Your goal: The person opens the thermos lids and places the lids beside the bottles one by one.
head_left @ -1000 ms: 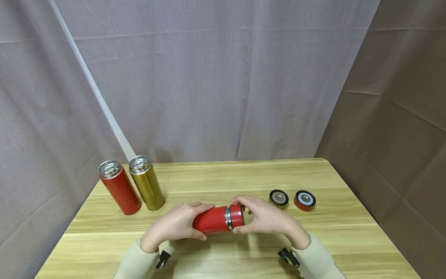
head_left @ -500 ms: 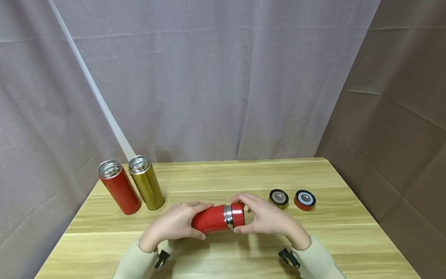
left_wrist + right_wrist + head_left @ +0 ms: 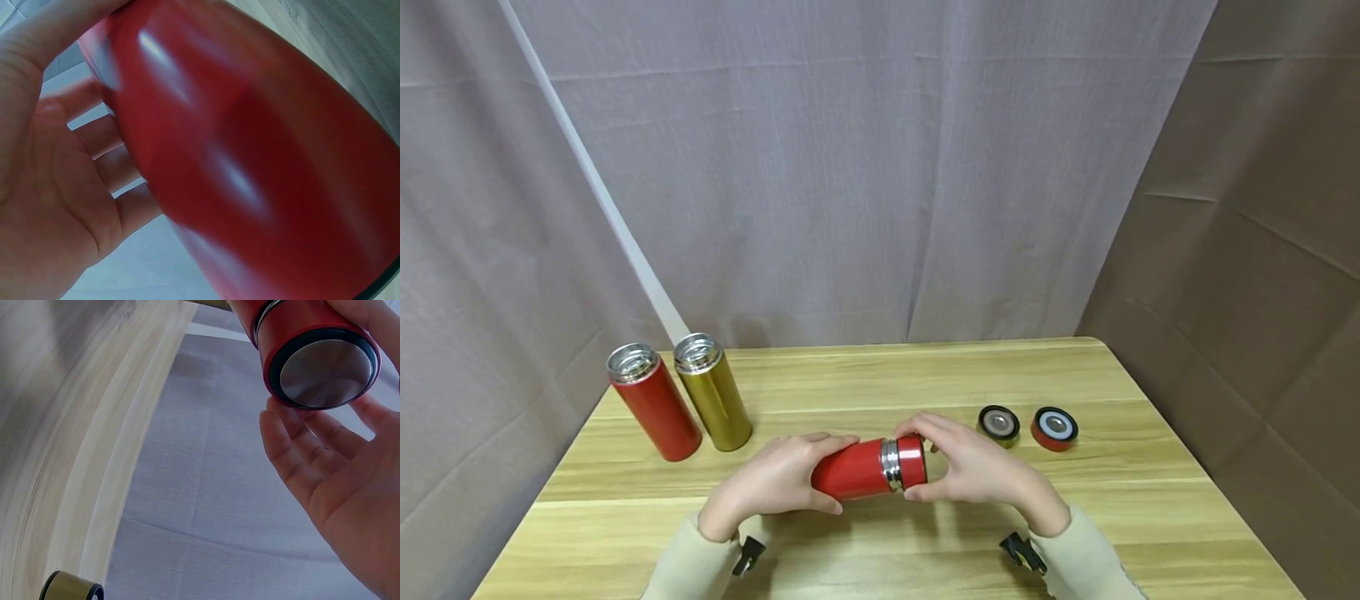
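Note:
A red thermos bottle lies sideways between my two hands, over the front middle of the table. My left hand grips its body, thumb on the near side and fingers over the far side. At the other end my right hand pinches the red lid between thumb and fingers. A silver steel neck band shows between lid and body. In the right wrist view the lid's brushed metal top has a black ring around it. The left wrist view is filled by the red body.
Uncapped red bottle and gold bottle stand upright at the table's left. To the right, a gold lid and a red lid lie with their insides up. Grey curtain hangs behind the wooden table.
The red lid has moved slightly right, away from the bottle body, and more of the steel neck shows. Both hands keep their hold; the other bottles and lids stay in place.

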{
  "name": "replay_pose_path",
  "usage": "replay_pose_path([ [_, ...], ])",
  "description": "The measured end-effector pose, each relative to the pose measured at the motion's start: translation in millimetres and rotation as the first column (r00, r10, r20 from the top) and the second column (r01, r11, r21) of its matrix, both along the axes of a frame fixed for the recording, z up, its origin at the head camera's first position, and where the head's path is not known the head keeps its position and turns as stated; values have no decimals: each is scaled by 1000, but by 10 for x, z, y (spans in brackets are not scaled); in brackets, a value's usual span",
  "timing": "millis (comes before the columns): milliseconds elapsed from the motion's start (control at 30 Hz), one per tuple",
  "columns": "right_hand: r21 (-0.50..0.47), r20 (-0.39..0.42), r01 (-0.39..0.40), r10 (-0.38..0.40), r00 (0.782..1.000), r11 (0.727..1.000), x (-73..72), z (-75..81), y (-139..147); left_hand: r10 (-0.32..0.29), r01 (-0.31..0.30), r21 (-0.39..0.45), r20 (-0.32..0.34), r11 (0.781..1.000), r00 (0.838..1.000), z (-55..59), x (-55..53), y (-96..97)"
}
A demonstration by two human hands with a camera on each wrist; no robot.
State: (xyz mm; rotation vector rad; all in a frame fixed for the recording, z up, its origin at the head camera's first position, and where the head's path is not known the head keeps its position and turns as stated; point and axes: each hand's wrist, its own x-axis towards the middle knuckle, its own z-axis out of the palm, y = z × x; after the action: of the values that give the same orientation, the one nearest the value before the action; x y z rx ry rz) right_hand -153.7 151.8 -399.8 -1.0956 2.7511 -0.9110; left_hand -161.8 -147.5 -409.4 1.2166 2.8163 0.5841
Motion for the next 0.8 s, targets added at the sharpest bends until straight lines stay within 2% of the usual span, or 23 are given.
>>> replay_pose_path([
  [267, 12, -31, -11, 11, 999, 1000, -8, 23, -2, 8, -8, -3, 20, 1000, 1000, 11, -10, 5],
  [533, 30, -93, -35, 37, 995, 999, -45, 62, -13, 12, -12, 4, -1, 1000, 1000, 24, -30, -9],
  [800, 9, -109, -81, 82, 991, 997, -52, 15, 9, 2, -2, 3, 22, 1000, 1000, 11, -27, -13],
])
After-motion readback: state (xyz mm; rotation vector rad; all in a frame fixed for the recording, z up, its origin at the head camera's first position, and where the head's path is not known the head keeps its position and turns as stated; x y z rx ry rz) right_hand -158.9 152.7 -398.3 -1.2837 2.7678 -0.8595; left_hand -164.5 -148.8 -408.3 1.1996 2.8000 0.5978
